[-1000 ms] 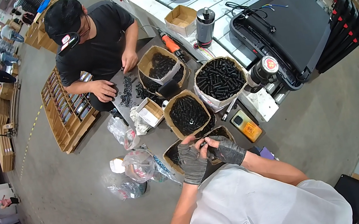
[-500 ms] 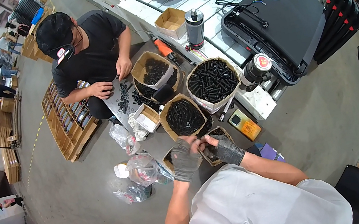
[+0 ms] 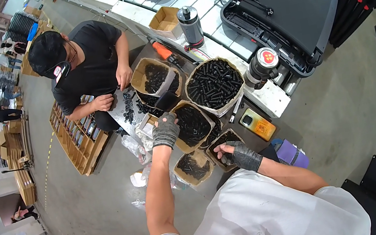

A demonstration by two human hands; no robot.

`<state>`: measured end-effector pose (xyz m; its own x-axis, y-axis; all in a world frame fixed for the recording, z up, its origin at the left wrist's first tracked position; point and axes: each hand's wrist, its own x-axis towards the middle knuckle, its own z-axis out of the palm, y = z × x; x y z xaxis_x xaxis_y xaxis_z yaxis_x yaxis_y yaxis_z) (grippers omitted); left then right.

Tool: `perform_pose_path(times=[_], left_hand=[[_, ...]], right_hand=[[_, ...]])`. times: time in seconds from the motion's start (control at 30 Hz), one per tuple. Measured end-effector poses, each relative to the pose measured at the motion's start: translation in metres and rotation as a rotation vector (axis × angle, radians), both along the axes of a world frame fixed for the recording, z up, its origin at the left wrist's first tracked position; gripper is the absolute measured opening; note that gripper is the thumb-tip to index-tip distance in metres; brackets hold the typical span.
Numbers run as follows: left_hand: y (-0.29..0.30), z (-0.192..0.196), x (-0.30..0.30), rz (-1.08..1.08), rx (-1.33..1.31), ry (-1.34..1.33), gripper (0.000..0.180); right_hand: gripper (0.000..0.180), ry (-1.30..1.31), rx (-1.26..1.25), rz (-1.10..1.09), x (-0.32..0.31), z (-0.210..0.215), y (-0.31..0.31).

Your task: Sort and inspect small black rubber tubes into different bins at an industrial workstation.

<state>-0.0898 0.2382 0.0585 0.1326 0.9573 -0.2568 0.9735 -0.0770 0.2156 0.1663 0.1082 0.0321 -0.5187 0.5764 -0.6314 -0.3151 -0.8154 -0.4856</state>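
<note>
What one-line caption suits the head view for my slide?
Gloved left hand reaches over a box of black parts; right hand at a smaller box; a co-worker crouches opposite.

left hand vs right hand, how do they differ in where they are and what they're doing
The left hand reaches far forward with the arm stretched, at the edge of a box of black parts; the right hand stays close to the body, arm bent, over a smaller box. The left hand shows its back; the right hand has fingers curled, apparently pinching a small part. Both wear dark grey gloves.

Left hand (image 3: 166, 129) outstretched, right hand (image 3: 242, 154) curled close
</note>
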Motion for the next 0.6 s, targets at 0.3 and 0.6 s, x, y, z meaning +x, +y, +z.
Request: perform_pose_path(times=[0.3,0.6], left_hand=[[0.002,-0.018,-0.003,-0.039,0.113,-0.003,0.027],[-0.115,-0.011,-0.059,0.418,0.385,-0.417,0.019]], right_hand=[[0.033,0.013,0.022,-0.009,0.007,-0.007,-0.002],[0.026,-0.038,0.018,-0.143,0.026,-0.016,-0.007]])
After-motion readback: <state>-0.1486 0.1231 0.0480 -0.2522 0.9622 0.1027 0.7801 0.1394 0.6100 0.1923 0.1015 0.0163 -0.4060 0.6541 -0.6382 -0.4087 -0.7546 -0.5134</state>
